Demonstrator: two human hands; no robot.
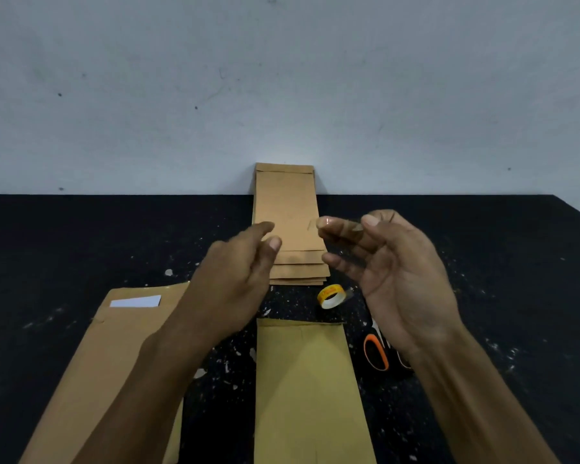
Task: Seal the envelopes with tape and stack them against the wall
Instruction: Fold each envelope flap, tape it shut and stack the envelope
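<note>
The black, paint-flecked tabletop (81, 246) runs right up to the pale grey wall (282, 78), which is why the stack of sealed brown paper envelopes (287, 209) leans there, its top edge propped on the wall and its foot on the table. To the left lies a pile of brown envelopes with a white slip showing (114, 346), apparently waiting their turn. Straight ahead lies one yellowish-brown envelope (308, 380), flap end away from the person, placed for taping. The left hand (235, 283) hovers above the table with fingers loosely extended, holding nothing. The right hand (395, 269) is raised, palm turned inward, fingers half curled; something clear, probably a strip of tape, seems to cling to its fingertips, though I cannot tell for sure. The orange-handled scissors (377, 349) lie partly under that wrist, and the small roll of clear tape with a yellow core (331, 297) rests just beyond the envelope, both within reach.
</note>
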